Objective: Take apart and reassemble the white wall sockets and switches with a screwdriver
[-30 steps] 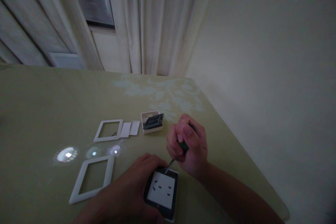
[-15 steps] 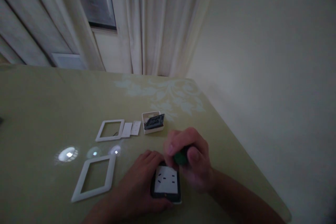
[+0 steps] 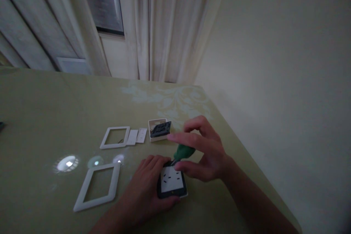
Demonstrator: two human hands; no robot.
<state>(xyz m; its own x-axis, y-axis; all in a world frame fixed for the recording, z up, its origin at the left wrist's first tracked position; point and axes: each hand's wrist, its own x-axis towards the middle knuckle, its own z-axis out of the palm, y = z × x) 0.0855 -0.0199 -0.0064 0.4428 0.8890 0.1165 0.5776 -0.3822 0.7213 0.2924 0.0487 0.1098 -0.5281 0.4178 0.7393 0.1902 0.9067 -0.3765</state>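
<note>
My left hand [image 3: 146, 186] grips a wall socket module [image 3: 171, 184] with a white face and black rim, pressing it onto the green table [image 3: 41, 117]. My right hand [image 3: 204, 153] holds a green-handled screwdriver [image 3: 183, 151] between thumb and fingers, with the index and middle fingers stretched out above the handle. The screwdriver's tip rests at the module's far edge.
A white square frame [image 3: 98, 186] lies left of the module. Farther back lie a second white frame [image 3: 114, 137], two small white plates [image 3: 136, 136] and an opened white box holding a dark part [image 3: 159, 129]. The table's right edge runs close to my right forearm. Curtains hang behind.
My right hand loosened from a fist round the screwdriver to a fingertip hold, with fingers extended. The module shifted slightly away from me under my left hand.
</note>
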